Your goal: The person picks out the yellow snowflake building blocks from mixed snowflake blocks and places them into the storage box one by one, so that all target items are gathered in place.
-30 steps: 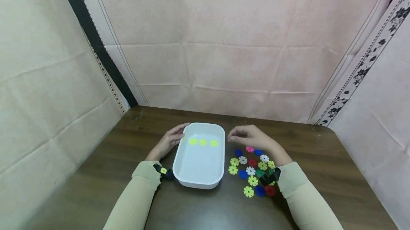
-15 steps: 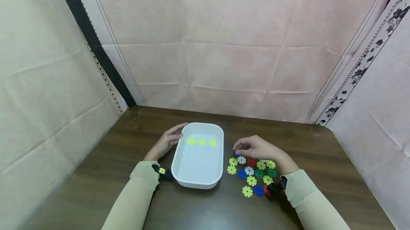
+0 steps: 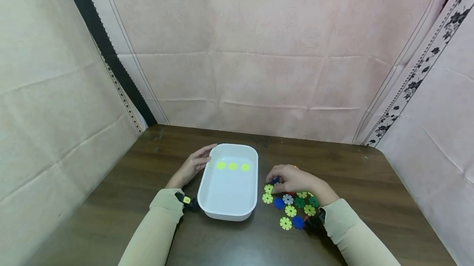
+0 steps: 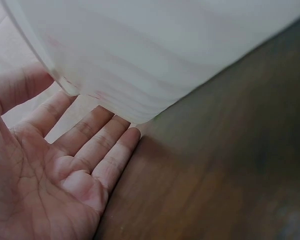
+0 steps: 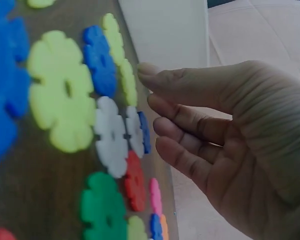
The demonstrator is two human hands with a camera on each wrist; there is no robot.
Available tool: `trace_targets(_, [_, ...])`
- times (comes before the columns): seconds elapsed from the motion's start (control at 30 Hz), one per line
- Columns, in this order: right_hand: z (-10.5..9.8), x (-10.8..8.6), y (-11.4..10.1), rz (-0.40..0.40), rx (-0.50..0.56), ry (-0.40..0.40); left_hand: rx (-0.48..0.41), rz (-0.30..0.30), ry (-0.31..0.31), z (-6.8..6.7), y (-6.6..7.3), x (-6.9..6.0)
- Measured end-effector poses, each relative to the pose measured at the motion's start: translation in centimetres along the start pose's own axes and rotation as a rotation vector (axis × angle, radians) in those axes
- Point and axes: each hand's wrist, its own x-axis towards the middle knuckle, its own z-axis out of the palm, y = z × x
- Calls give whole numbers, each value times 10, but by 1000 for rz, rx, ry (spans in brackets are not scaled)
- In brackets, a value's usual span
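- While the left hand (image 3: 188,170) rests at the far left corner of the white plastic tray (image 3: 227,195), its fingers lie extended and a little apart, and its thumb reaches the tray's rim.
- Three yellow discs (image 3: 232,166) sit in a row inside the tray, across its far part.
- To the right of the tray, the right hand (image 3: 292,179) hovers low over a loose spread of notched plastic flower discs; its fingers are bent, with a gap between thumb and forefinger in the right wrist view, and whether they touch a disc cannot be told.
- Nearest those fingers, just right of the tray, are a dark blue disc (image 3: 274,181) and a yellow flower disc (image 3: 268,188).
- Further right of the tray lie a white flower disc (image 3: 287,199) and a green flower disc (image 3: 299,202), with a red flower disc (image 5: 135,182) and a pink flower disc (image 5: 155,196) clearer from the right wrist.
- Beneath the tray and all the discs is a dark brown wooden table (image 3: 218,243).
- Beyond the tray, past the table's far edge, hangs a creased pale cloth (image 3: 259,77).
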Motion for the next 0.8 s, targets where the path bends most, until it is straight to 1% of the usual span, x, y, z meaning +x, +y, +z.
trace_targets(0.13, [4, 2, 2, 9, -8, -23, -7, 0, 8, 0, -1, -1])
trace_targets(0.3, [8, 1, 3, 30, -16, -29, -17, -5, 3, 1, -3, -2])
trace_targets(0.43, [10, 0, 3, 30, -26, -24, -18, -3, -4, 3, -2, -2])
trace_targets(0.63, [7, 2, 1, 15, -39, -5, -20, 3, 0, 2, 1, 1])
trace_targets(0.8, [9, 4, 0, 40, -20, -14, -13, -5, 5, 0, 0, 1])
